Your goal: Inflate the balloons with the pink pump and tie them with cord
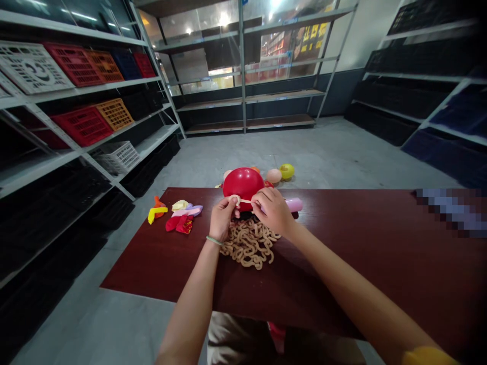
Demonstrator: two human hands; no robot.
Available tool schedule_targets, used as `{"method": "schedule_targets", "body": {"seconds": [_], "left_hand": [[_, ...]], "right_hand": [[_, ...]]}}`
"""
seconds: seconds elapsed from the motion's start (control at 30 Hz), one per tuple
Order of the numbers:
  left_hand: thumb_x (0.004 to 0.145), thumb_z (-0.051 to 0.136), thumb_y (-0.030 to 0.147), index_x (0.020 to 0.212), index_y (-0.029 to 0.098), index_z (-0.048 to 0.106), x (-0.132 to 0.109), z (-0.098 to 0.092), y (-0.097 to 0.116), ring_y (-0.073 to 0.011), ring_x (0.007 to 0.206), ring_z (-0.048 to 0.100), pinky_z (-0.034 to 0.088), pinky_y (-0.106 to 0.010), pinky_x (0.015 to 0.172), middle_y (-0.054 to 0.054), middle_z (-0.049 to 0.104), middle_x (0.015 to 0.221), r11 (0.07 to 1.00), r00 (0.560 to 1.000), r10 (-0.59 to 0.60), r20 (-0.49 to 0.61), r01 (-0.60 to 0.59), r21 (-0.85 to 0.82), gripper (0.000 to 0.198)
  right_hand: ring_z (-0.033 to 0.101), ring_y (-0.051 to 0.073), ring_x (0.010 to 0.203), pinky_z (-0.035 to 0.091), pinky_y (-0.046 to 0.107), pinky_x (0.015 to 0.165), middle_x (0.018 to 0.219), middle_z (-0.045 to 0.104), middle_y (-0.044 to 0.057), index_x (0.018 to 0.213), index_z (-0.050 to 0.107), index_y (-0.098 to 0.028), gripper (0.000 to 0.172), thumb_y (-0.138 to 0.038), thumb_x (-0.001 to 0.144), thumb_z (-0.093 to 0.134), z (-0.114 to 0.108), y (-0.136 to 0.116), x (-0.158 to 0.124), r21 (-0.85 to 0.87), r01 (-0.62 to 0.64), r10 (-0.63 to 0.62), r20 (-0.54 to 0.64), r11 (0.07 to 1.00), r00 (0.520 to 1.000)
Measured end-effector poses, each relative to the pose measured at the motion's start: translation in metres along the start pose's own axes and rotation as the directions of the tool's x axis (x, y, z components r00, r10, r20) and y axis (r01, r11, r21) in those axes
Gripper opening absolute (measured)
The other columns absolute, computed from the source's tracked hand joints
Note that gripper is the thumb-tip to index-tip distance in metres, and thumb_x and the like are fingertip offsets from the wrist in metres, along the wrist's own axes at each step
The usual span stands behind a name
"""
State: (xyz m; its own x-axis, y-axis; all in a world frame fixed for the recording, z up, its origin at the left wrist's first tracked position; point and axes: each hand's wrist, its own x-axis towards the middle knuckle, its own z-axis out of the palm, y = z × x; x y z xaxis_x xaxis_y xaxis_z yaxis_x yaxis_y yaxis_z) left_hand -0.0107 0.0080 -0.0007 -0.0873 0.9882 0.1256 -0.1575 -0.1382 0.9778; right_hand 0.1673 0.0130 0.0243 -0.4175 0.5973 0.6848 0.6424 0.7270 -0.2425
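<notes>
— left hand (222, 218)?
— closed, fingertips pinching a pale rubber strip (244, 201), looped at the near side of a red balloon (243, 185). a green bracelet (214, 241) around the wrist.
— right hand (272, 210)?
— closed too, gripping the other stretch of the same strip, knuckles up, fingers against the balloon's lower edge.
— and the balloon?
— round, taut, glossy, deep red; just behind both hands, near the far edge of a dark red wooden table (152, 263).
— around it?
— right below the hands, a heap of tan curly strands (249, 246). beside the right hand, a long pink balloon (293, 205). off to the left, small limp balloons (175, 217) in red, yellow and lilac. beyond the table, a peach balloon (274, 176) and a yellow balloon (286, 171) on a concrete floor (323, 152). on both sides, metal shelving (243, 66), with plastic crates (81, 121) on the left.
</notes>
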Motion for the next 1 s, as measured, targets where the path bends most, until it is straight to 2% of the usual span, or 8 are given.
{"method": "schedule_targets", "body": {"seconds": [0.1,0.3,0.37,0.57,0.67,0.77,0.87,1.0], "left_hand": [[0.084,0.066,0.044,0.079,0.015,0.064,-0.002,0.001,0.001,-0.0065,0.05,0.048,0.039,-0.019,0.056,0.004,0.057,0.058,0.999,0.997,0.024,0.069,-0.026,0.039,0.03],[0.086,0.064,0.042,0.087,0.016,0.063,-0.008,0.006,0.003,-0.0075,0.049,0.05,0.039,-0.02,0.054,0.003,0.059,0.058,0.988,0.983,0.004,0.183,-0.033,0.153,0.027],[0.086,0.063,0.042,0.093,0.016,0.064,-0.012,0.008,0.003,-0.0083,0.049,0.051,0.039,-0.019,0.053,0.003,0.059,0.058,0.976,0.981,-0.007,0.194,-0.035,0.214,0.026],[0.088,0.06,0.038,0.099,0.02,0.066,-0.017,0.01,0.001,-0.0114,0.053,0.057,0.042,-0.021,0.056,0.003,0.062,0.059,0.905,0.987,0.053,0.154,-0.113,0.41,0.022],[0.087,0.061,0.033,0.099,0.021,0.068,-0.018,0.009,-0.001,-0.0124,0.057,0.059,0.044,-0.022,0.059,0.002,0.065,0.065,0.867,0.975,0.101,0.198,-0.183,0.464,0.018],[0.086,0.062,0.034,0.099,0.021,0.068,-0.018,0.01,-0.002,-0.013,0.059,0.06,0.045,-0.022,0.061,0.001,0.066,0.068,0.855,0.968,0.127,0.215,-0.217,0.472,0.019],[0.088,0.061,0.037,0.099,0.021,0.067,-0.019,0.01,-0.003,-0.0131,0.058,0.06,0.045,-0.023,0.062,0.001,0.066,0.067,0.854,0.967,0.136,0.215,-0.225,0.47,0.02],[0.087,0.062,0.038,0.099,0.021,0.068,-0.02,0.009,-0.003,-0.0137,0.06,0.062,0.047,-0.023,0.063,0.0,0.067,0.07,0.861,0.963,0.134,0.233,-0.229,0.454,0.021]], "right_hand": [[0.051,0.022,0.085,0.039,0.038,0.079,0.085,0.058,0.005,0.082,0.055,-0.022,0.011,-0.019,0.091,0.049,0.005,0.005,-0.009,0.043,-0.081,0.083,-0.046,0.996,0.996],[0.056,0.019,0.085,0.045,0.035,0.081,0.09,0.06,0.004,0.092,0.058,-0.023,0.012,-0.028,0.096,0.048,0.004,0.014,-0.014,0.35,-0.173,0.192,-0.019,0.921,0.981],[0.057,0.018,0.088,0.046,0.035,0.082,0.093,0.061,0.004,0.095,0.059,-0.023,0.013,-0.027,0.098,0.046,0.003,0.015,-0.013,0.393,-0.177,0.196,-0.007,0.902,0.981],[0.055,0.019,0.091,0.044,0.036,0.086,0.093,0.061,0.003,0.091,0.061,-0.024,0.004,-0.027,0.092,0.058,-0.003,0.011,-0.008,0.336,-0.133,0.13,0.033,0.932,0.991],[0.054,0.02,0.093,0.044,0.037,0.087,0.095,0.059,0.003,0.09,0.061,-0.024,0.011,-0.034,0.088,0.066,-0.008,0.008,-0.005,0.326,-0.119,0.102,0.071,0.938,0.992],[0.053,0.019,0.097,0.044,0.037,0.089,0.099,0.06,0.004,0.098,0.062,-0.025,0.008,-0.028,0.095,0.055,-0.012,0.009,-0.002,0.373,-0.121,0.087,0.108,0.92,0.99],[0.052,0.02,0.099,0.043,0.038,0.091,0.103,0.059,0.006,0.109,0.062,-0.025,0.022,-0.02,0.098,0.044,-0.014,0.014,-0.002,0.329,-0.108,0.081,0.095,0.938,0.992],[0.051,0.02,0.096,0.044,0.038,0.087,0.102,0.058,0.005,0.101,0.066,-0.027,0.019,-0.023,0.097,0.048,-0.017,0.016,-0.002,0.241,-0.064,0.034,0.129,0.968,0.991]]}}
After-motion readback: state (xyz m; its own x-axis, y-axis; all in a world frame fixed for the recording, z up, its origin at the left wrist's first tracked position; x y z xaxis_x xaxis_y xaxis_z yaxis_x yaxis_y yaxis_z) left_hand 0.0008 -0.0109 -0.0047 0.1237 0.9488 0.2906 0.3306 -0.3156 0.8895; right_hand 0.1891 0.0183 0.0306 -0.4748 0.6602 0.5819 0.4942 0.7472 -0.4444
